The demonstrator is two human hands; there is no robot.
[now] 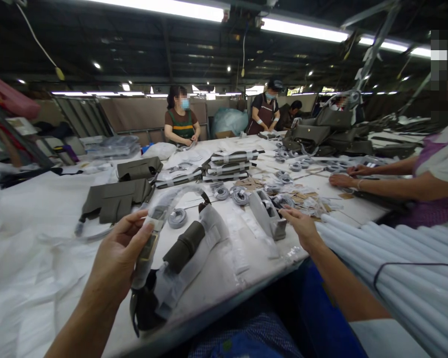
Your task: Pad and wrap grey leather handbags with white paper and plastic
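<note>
My left hand is closed around a bag strap with metal hardware, partly wrapped in clear film. The strap bends over in a loop above the table. Beside it lies a rolled dark olive piece on white wrapping, with a black end hanging near the table edge. At the grey tape dispenser, my right hand has its fingertips pinched together against the near right side. Any tape between those fingertips is too small to make out.
Olive bag pieces lie at left, behind them a stack of wrapped pieces. Coiled straps and brown card scraps spread across the middle. White rolls fill the right front. A co-worker's hands work at right; other people stand behind the table.
</note>
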